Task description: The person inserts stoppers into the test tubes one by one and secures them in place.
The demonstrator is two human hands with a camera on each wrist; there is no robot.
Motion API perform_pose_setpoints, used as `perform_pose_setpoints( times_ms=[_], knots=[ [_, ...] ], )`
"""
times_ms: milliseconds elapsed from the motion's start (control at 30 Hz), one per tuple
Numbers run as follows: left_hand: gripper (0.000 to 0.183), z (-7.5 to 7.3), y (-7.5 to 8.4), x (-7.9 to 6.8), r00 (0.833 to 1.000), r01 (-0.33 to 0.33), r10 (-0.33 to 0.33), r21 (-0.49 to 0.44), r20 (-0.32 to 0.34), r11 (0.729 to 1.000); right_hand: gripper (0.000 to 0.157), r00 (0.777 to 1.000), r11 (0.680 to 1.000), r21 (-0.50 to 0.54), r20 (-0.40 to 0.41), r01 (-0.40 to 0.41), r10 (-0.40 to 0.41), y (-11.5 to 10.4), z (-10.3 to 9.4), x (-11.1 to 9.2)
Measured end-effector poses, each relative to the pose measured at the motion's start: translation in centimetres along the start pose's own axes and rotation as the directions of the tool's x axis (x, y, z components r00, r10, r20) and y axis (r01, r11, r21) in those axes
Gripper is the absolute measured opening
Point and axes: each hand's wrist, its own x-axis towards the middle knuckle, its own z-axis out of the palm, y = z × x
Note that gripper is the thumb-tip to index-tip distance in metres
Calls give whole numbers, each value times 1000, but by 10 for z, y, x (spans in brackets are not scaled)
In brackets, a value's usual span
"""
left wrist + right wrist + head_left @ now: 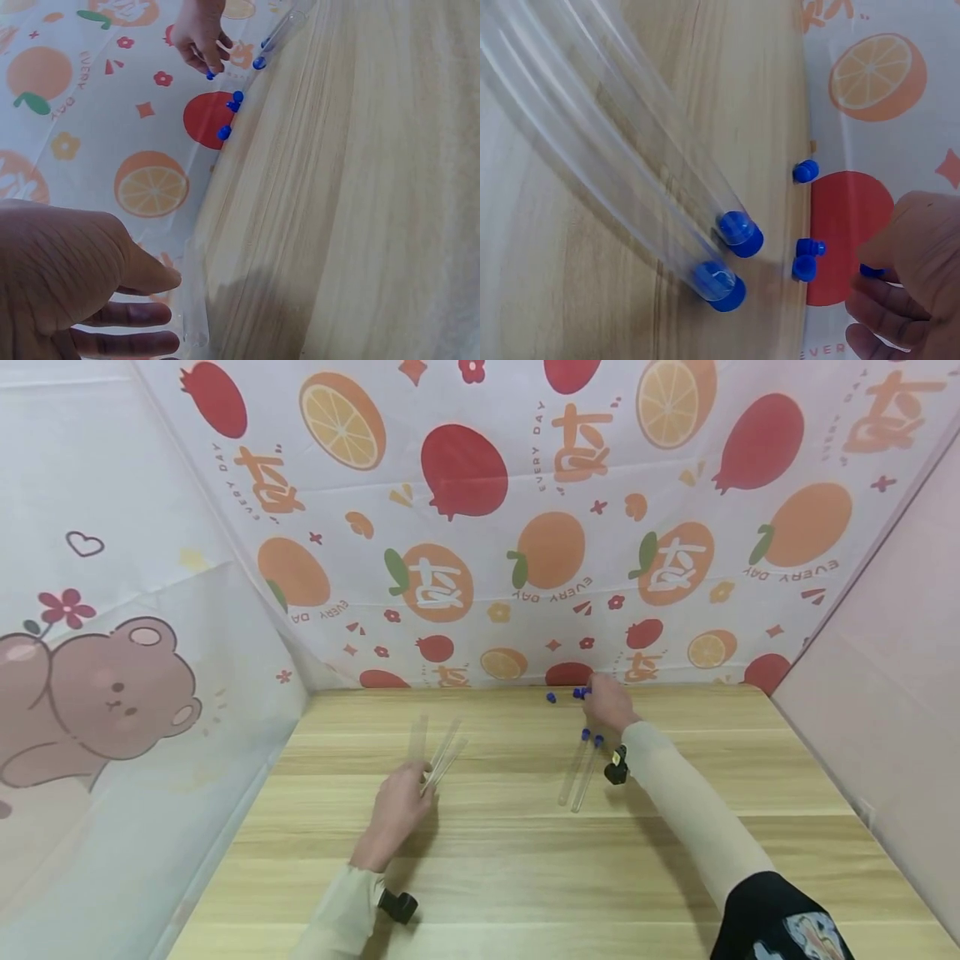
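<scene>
My right hand (609, 703) pinches a small blue cap (871, 270) between thumb and fingers, at the table's back edge. Beside it lie a few loose blue caps (805, 172), two of them touching. Nearer to me, two clear tubes (572, 772) rest side by side, each with a blue cap (737, 233) in its far end. At the left, my left hand (397, 810) reaches to several clear tubes (444, 750) without visible caps. Its fingers are extended, and one tube (195, 307) is just past the fingertips in the left wrist view.
The wood-grain table (495, 877) meets a fruit-printed cloth (465, 593) hanging at the back. A bear-printed sheet (120, 710) stands along the left, and a pale wall (892, 677) along the right. Each wrist carries a small black camera (397, 906).
</scene>
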Motion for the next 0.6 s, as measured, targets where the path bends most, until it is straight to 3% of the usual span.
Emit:
perform_pose_setpoints(
  times_ms=[233, 600],
  knots=[
    [32, 1, -1, 1, 998, 44, -44, 2, 35, 999, 21, 997, 999, 4, -64, 41, -41, -5, -6, -2],
    [33, 4, -2, 0, 998, 37, -37, 4, 45, 999, 28, 994, 997, 23, -79, 79, -77, -3, -8, -4]
  ],
)
